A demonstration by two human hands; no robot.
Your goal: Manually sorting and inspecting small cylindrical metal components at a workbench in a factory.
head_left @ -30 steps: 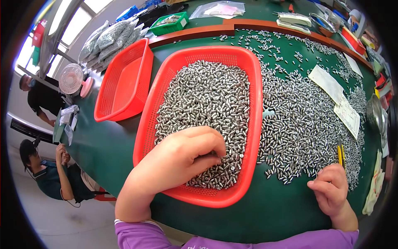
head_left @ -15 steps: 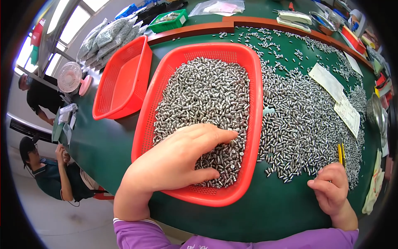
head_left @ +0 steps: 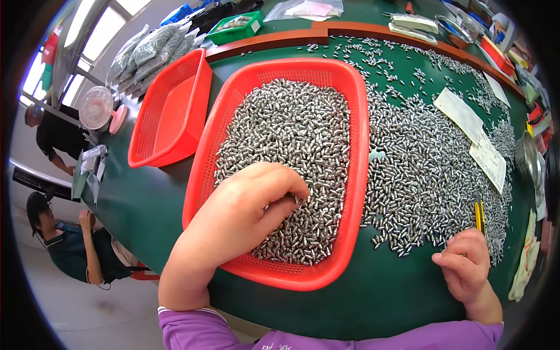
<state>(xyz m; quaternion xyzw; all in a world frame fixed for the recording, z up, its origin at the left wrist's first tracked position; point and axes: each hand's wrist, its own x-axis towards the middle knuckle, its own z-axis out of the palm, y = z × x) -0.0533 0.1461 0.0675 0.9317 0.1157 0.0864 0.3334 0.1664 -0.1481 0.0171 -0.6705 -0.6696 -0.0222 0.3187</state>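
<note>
A red perforated plastic basket [head_left: 198, 175] stands on the green table, heaped with small silvery metal pins [head_left: 286, 134] with rounded tips. My left hand [head_left: 239, 204] reaches over its near left side. Its thumb and fingers are closed together, and a bit of a metal pin shows at the fingertips. On the right, my right hand [head_left: 466, 259] rests near the table edge with its fingers curled; whether anything is in them is hidden. Just beyond it lies a yellow-and-black cutter knife [head_left: 479, 216], beside a wide spread of the same pins [head_left: 420, 175].
An empty red basket [head_left: 175, 111] stands to the left, before grey bags [head_left: 151, 49] and a pink fan [head_left: 96, 109]. Paper slips [head_left: 489, 162] lie on the spread pins. A brown wooden rail [head_left: 373, 32] runs behind. Two people [head_left: 76, 245] are at far left.
My left hand has drawn back slightly to the left, and its spread thumb and fingers have come together among the pins. My right hand has kept its place.
</note>
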